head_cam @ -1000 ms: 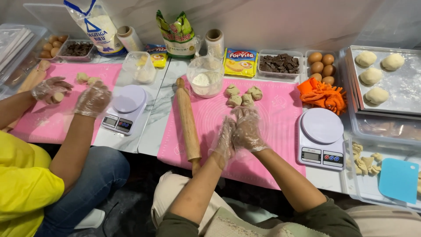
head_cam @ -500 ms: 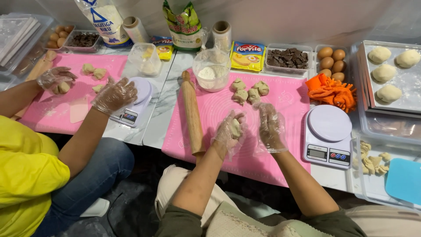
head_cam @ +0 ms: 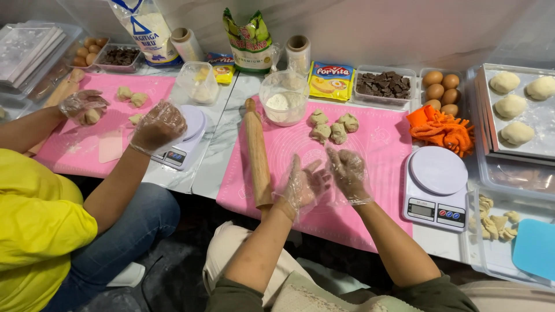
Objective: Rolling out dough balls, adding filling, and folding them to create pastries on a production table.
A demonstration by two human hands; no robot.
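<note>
My left hand [head_cam: 302, 186] and my right hand [head_cam: 348, 172] both wear clear plastic gloves and hover over the pink silicone mat [head_cam: 376, 190], palms turned toward each other, fingers spread, a small gap between them. I see nothing held in either hand. Several small dough lumps [head_cam: 332, 127] lie on the mat just beyond my hands. A wooden rolling pin [head_cam: 258, 153] lies along the mat's left edge, close to my left hand. A clear tub of flour [head_cam: 282, 103] stands at the mat's far left corner.
A white kitchen scale [head_cam: 437, 182] sits right of the mat, with an orange cloth [head_cam: 442, 130], eggs [head_cam: 440, 92], a chocolate tray [head_cam: 384, 85] and a tray of dough balls [head_cam: 517, 110] beyond. On the left, a person in yellow with gloved hands [head_cam: 157, 124] works dough over a second pink mat [head_cam: 69, 144] and scale [head_cam: 185, 147].
My hands were pressed together over the mat a second ago; they have since parted and opened. The neighbour's nearer hand has lifted above the scale on the left.
</note>
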